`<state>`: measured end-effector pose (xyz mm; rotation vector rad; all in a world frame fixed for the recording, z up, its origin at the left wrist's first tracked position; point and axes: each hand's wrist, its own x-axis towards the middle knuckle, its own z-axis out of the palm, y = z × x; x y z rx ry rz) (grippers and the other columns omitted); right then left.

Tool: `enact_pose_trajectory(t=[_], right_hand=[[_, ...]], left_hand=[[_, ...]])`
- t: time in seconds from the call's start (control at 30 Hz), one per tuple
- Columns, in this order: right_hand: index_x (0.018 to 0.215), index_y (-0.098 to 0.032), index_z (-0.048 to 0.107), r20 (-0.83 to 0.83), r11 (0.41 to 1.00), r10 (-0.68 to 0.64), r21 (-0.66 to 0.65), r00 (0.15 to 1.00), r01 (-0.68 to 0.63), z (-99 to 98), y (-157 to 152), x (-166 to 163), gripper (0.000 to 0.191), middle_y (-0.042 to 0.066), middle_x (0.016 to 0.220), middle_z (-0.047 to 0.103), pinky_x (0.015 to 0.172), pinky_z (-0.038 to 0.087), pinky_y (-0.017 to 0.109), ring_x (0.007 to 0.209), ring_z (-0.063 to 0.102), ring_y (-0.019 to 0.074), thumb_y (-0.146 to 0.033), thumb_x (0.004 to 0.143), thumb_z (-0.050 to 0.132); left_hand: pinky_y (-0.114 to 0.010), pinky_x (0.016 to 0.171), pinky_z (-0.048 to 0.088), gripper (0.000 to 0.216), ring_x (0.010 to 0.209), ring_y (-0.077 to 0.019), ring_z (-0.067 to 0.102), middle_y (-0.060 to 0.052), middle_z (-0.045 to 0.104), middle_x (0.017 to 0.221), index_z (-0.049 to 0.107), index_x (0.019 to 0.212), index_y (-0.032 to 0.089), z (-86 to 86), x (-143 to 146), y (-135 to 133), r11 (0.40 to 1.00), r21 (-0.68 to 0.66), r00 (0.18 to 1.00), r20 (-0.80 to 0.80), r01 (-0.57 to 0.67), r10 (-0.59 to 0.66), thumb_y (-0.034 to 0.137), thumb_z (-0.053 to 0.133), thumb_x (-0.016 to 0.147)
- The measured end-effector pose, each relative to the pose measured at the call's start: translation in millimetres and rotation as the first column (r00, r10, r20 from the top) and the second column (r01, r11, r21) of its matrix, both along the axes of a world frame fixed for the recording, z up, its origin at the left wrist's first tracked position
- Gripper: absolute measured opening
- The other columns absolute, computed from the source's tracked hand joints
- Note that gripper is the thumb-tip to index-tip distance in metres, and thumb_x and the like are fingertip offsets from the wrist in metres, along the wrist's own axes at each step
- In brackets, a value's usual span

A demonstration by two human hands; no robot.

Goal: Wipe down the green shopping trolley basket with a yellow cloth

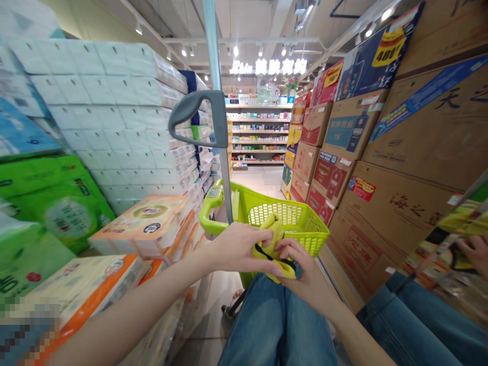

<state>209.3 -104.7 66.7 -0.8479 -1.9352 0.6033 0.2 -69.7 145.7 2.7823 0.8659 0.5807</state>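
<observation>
Hands (pixel 240 248) (pixel 305 267) curl narrowly around black-edged yellow cloth (pixel 273 230), both gripping it near a lime-green basket (pixel 310 244)

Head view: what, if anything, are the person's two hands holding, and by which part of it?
A yellow cloth: the left hand grips its left side, the right hand its right side.

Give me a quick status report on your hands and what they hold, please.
Left hand and right hand both gripping yellow fabric. Fabric bunched, held above the jeans. Green basket just beyond, grey pole by its left end.
</observation>
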Motion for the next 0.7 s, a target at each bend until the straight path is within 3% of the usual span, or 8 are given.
enact_pose_trajectory(t=[0.1, 0.2, 0.33, 0.4, 0.5, 0.6, 0.7], right_hand=[[0.086, -0.024, 0.052, -0.016, 0.995, 0.095, -0.002, 0.995, -0.095, -5.7, -4.4, 0.3, 0.011, 0.002, 0.107, 0.063, 0.083, 0.046, 0.027, 0.095, 0.061, 0.0163, -0.018, 0.085, 0.060], [0.100, -0.025, 0.055, 0.003, 0.994, 0.108, -0.001, 0.994, -0.108, -3.5, -3.2, 4.0, 0.016, 0.000, 0.097, 0.065, 0.077, 0.045, 0.024, 0.087, 0.061, 0.0147, -0.015, 0.088, 0.054], [0.089, -0.023, 0.057, -0.047, 0.999, -0.031, -0.028, 0.998, 0.030, 2.5, 8.3, 8.8, 0.003, -0.002, 0.081, 0.060, 0.067, 0.041, 0.023, 0.075, 0.057, 0.0144, -0.022, 0.086, 0.059], [0.084, -0.023, 0.056, -0.069, 0.994, -0.044, -0.103, 0.997, 0.037, 0.7, 14.4, 8.8, 0.010, -0.004, 0.075, 0.057, 0.062, 0.039, 0.023, 0.069, 0.054, 0.0140, -0.029, 0.083, 0.064], [0.080, -0.022, 0.054, -0.130, 0.980, -0.064, -0.195, 0.989, 0.038, -7.1, 19.8, 5.8, 0.021, -0.005, 0.070, 0.054, 0.058, 0.037, 0.023, 0.064, 0.050, 0.0134, -0.039, 0.083, 0.066], [0.077, -0.022, 0.052, -0.171, 0.973, -0.156, -0.196, 0.973, 0.121, -13.4, 21.1, 1.0, 0.026, -0.005, 0.068, 0.051, 0.058, 0.037, 0.023, 0.064, 0.049, 0.0131, -0.045, 0.089, 0.059], [0.074, -0.022, 0.051, -0.142, 0.978, -0.186, -0.120, 0.972, 0.170, -13.1, 20.8, -3.9, 0.028, -0.004, 0.069, 0.050, 0.062, 0.038, 0.024, 0.066, 0.049, 0.0132, -0.043, 0.090, 0.059]], left_hand=[[-0.023, 0.055, 0.025, 0.040, 0.054, -0.0103, 0.044, 0.006, 0.042, 0.057, 0.048, 0.072, 0.021, 5.3, 1.6, 3.9, 0.987, -0.152, 0.998, 0.033, -0.048, 0.054, 0.052, 0.041, 0.096], [-0.023, 0.053, 0.024, 0.026, 0.054, -0.0098, 0.041, 0.008, 0.041, 0.057, 0.044, 0.071, 0.021, -0.8, 3.8, 9.2, 0.969, -0.212, 0.991, 0.004, -0.126, 0.130, 0.036, 0.058, 0.088], [-0.022, 0.058, 0.031, 0.011, 0.065, -0.0106, 0.048, 0.005, 0.051, 0.074, 0.045, 0.081, 0.022, -8.6, 4.5, 8.3, 0.952, -0.303, 0.999, -0.004, 0.045, -0.049, 0.013, 0.053, 0.081], [-0.022, 0.065, 0.036, 0.017, 0.077, -0.0121, 0.051, 0.002, 0.054, 0.086, 0.046, 0.089, 0.022, -7.5, 2.4, 4.0, 0.927, -0.352, 0.992, 0.029, 0.128, -0.126, 0.009, 0.050, 0.079], [-0.024, 0.074, 0.040, 0.020, 0.086, -0.0142, 0.051, -0.001, 0.054, 0.094, 0.046, 0.097, 0.022, -4.6, -3.2, -3.8, 0.899, -0.414, 0.989, 0.089, 0.143, -0.116, 0.009, 0.046, 0.081], [-0.025, 0.073, 0.040, 0.004, 0.080, -0.0143, 0.050, 0.001, 0.053, 0.087, 0.047, 0.093, 0.021, -7.6, -7.8, -11.2, 0.851, -0.505, 0.987, 0.139, 0.143, -0.084, 0.022, 0.045, 0.091], [-0.024, 0.070, 0.038, 0.027, 0.078, -0.0138, 0.049, 0.002, 0.053, 0.086, 0.047, 0.088, 0.021, -17.1, -9.5, -17.2, 0.862, -0.492, 0.987, 0.155, 0.121, -0.050, 0.044, 0.062, 0.085]])
